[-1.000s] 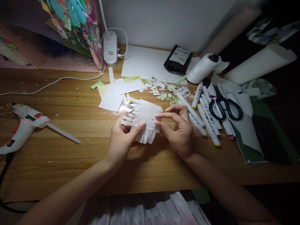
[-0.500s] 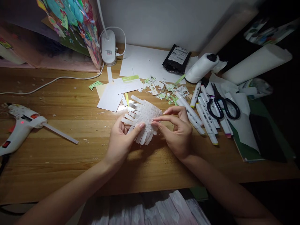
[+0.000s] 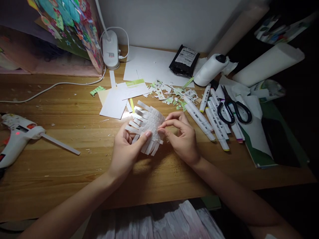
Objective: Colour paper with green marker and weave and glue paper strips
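A small white mat of woven strips is held above the wooden table, its loose strip ends sticking out at the left and bottom. My left hand grips its left side, thumb on top and fingers behind. At the mat's right edge, my right hand pinches with thumb and index finger on the weave. The fingertips hide the exact strip between them.
Glue gun with a red light at left. White cards, green and white paper scraps and a black package lie behind. Markers, black-handled scissors and a white roll are at right.
The view has shifted slightly, moving the tabletop items leftward. The right hand has moved a little left with the mat's right edge, which now looks more tilted. Both hands keep their hold.
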Motion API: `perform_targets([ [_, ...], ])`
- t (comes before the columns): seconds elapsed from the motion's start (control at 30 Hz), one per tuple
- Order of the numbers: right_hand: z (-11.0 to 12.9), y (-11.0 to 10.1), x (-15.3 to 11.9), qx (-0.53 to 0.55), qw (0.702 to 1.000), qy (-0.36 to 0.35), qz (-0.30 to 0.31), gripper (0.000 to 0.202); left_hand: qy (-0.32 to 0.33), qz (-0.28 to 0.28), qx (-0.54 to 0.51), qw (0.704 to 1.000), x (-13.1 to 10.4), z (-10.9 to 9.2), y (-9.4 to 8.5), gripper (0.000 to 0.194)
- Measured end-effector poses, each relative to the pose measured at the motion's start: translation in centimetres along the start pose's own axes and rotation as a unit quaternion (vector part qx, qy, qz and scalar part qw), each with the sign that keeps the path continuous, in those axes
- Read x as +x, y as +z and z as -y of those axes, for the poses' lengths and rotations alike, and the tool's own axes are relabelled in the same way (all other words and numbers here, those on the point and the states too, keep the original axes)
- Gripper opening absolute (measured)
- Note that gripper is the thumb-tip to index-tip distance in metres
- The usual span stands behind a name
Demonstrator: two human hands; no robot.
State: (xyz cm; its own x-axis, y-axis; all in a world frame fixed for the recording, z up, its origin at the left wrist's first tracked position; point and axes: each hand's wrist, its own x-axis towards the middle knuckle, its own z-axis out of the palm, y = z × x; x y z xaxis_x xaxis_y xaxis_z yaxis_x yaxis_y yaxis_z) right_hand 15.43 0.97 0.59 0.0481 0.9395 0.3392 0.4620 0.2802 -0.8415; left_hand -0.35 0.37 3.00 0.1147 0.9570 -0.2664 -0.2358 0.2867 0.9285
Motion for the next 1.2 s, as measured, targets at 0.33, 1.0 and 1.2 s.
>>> perform_targets([
  [0.33, -0.5, -1.7, 1.1, -0.040, 0.995, -0.079, 0.042, 0.004, -0.088, 0.101, -0.112, 0.985, -0.1, -1.2, -0.9, 0.045],
  [1.0, -0.1, -4.8, 2.3, -0.046, 0.952, -0.216, 0.211, 0.017, -0.279, 0.244, 0.080, 0.926, 1.4, -0.4, -2.6, 0.030],
  [1.2, 0.2, -3.8, 2.0, -0.013, 0.952, -0.167, 0.257, 0.011, -0.264, 0.235, 0.117, 0.928, 1.4, -0.4, -2.5, 0.033],
])
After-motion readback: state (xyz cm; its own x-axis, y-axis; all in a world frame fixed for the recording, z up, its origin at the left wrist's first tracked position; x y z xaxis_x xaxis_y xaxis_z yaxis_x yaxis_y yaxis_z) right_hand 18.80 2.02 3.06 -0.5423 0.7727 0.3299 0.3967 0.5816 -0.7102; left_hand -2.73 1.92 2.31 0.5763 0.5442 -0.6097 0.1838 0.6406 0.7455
